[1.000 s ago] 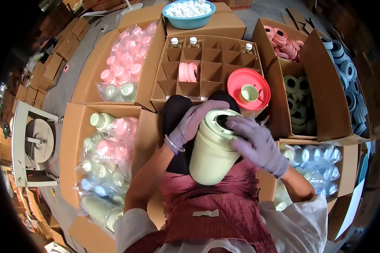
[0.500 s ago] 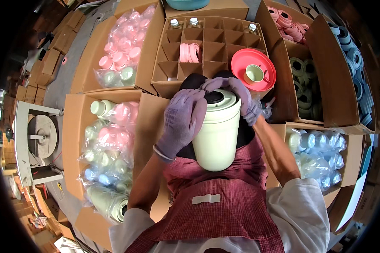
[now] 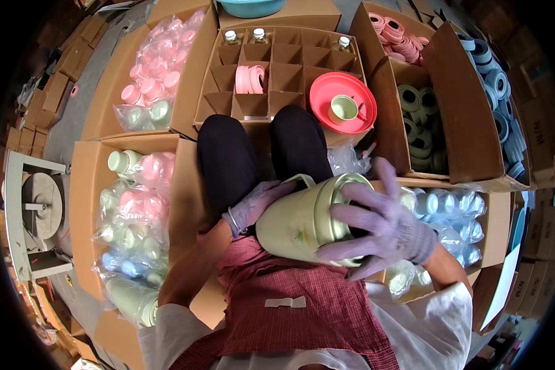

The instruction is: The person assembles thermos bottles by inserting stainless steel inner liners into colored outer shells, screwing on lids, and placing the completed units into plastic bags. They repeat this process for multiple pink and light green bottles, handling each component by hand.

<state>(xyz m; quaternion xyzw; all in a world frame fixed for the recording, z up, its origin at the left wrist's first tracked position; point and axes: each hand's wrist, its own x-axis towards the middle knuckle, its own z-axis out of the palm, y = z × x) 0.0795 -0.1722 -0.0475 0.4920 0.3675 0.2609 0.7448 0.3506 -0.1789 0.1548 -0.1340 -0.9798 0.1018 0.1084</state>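
A pale green flask body (image 3: 296,225) lies tilted on my lap, its open mouth turned to the right. My left hand (image 3: 256,206), in a lilac glove, grips its left side near the base. Spread over the flask's mouth rim, my gloved right hand (image 3: 385,225) presses on it. My dark trouser knees (image 3: 259,154) sit just beyond the flask.
A divided carton (image 3: 271,74) ahead holds pink rings and small bottles. A red lid with a green cup (image 3: 343,102) rests on its right edge. Boxes of bagged flasks (image 3: 135,209) stand left, shiny liners (image 3: 450,216) right, and pink and grey rings (image 3: 413,80) far right.
The flask has gone from upright to lying tilted with its mouth to the right. My right hand moved from the top onto the mouth; my left slid to the base.
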